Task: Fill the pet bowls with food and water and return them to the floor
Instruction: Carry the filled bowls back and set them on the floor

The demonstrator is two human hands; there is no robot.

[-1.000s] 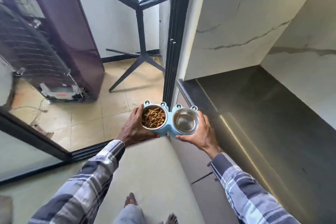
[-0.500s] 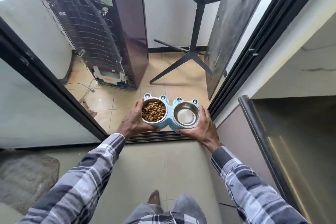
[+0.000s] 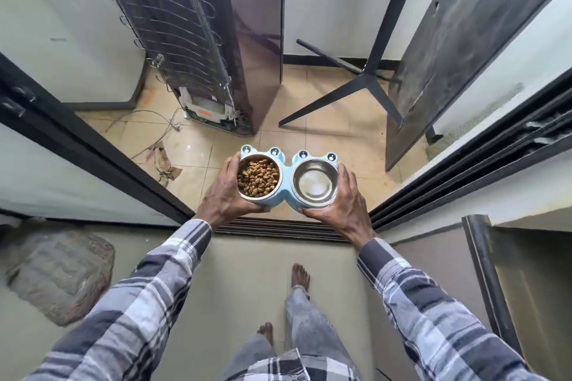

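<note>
I carry a light-blue double pet bowl stand (image 3: pixel 288 176) level in front of me, above a doorway's sliding track. Its left steel bowl (image 3: pixel 258 178) holds brown kibble. Its right steel bowl (image 3: pixel 315 183) holds clear water. My left hand (image 3: pixel 223 195) grips the stand's left side and my right hand (image 3: pixel 343 206) grips its right side. Both arms wear plaid sleeves.
A black sliding-door track (image 3: pixel 278 227) crosses the floor just ahead. Beyond it on the tan tiles stand a fridge with its back coils exposed (image 3: pixel 198 40), loose cables (image 3: pixel 154 120), a crumpled scrap (image 3: pixel 161 161) and an upended black table (image 3: pixel 380 77). A grey mat (image 3: pixel 58 275) lies at left.
I have turned left and stepped toward the doorway; the bowl stand stays held the same way, and the tiled room with the fridge is now straight ahead.
</note>
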